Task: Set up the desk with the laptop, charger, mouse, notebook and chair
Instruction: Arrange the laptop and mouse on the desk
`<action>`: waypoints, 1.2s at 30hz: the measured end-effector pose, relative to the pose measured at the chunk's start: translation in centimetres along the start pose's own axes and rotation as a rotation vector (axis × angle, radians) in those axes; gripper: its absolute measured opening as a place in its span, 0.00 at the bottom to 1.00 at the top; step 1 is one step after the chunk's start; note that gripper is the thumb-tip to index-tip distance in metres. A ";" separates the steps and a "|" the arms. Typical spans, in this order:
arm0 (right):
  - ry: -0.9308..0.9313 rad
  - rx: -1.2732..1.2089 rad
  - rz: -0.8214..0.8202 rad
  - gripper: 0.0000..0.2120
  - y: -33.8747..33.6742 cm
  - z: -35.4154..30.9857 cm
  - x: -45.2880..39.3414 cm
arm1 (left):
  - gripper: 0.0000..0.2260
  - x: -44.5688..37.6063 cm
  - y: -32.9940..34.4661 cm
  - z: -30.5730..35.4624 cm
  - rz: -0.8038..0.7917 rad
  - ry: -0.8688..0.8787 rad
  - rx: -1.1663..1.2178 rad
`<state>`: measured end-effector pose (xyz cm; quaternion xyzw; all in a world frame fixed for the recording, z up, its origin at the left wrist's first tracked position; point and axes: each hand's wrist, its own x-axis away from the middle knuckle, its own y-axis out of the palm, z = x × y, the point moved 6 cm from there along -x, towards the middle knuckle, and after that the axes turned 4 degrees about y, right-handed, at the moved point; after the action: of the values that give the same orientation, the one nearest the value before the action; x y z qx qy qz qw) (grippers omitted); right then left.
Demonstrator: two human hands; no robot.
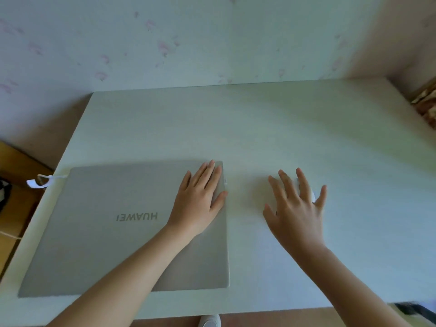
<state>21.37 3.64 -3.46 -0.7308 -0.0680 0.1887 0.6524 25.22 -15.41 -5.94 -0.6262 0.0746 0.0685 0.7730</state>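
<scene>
The left hand [198, 199] lies flat, fingers together, on the closed Huawei laptop [113, 232], probably steadying it. Just beside it, the right hand [296, 208] spreads over the white mouse [312, 195], likely seating it within reach on the desk [283, 128].

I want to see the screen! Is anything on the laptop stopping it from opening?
Yes. The left hand lies flat on the closed laptop, near its far right corner. Nothing else rests on the lid.
</scene>
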 end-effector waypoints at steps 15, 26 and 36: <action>-0.131 -0.151 0.117 0.17 2.3 -4.1 0.3 | 0.26 2.6 0.4 1.7 0.054 -0.093 0.113; 0.655 -1.758 -0.256 0.15 1.0 -2.0 -2.0 | 0.25 1.1 -1.7 3.9 0.073 -0.150 0.531; 0.698 -2.295 -0.557 0.14 0.3 -3.6 -0.9 | 0.28 -3.2 -3.0 5.7 0.184 -0.251 0.855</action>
<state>21.81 -0.02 -3.31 -0.8526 -0.1701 -0.3313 -0.3667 22.81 -10.54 -1.22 -0.2284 0.0571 0.1755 0.9559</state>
